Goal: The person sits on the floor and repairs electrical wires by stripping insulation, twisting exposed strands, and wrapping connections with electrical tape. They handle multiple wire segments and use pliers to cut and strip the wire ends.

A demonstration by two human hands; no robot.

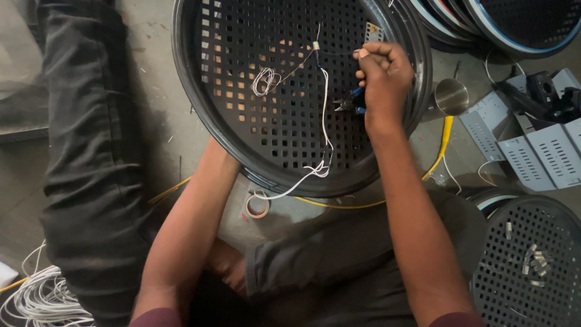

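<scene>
Looking down from the head camera, I see my right hand raised over a big round black grille that lies tilted across my lap and the floor. Its fingers are curled tight, pinching a thin dark wire that runs left to a small pale part hanging just above the mesh. In the same fist I hold blue-handled pliers, the tips poking out to the left below my knuckles. A white wire drops from the small part across the grille to its near rim, where it loops and trails onto the floor. A small white coil rests on the mesh, left of the part. My left forearm reaches up to the near rim and passes beneath it, so my left hand is hidden and I cannot tell how its fingers are set. A tape roll lies on the floor just under the rim, with a yellow cable curving past on the right. A steel cup stands close to my right wrist. Grey perforated metal cases sit further right, a second grille with small parts lies lower right, and a bundle of white wires is at lower left.
</scene>
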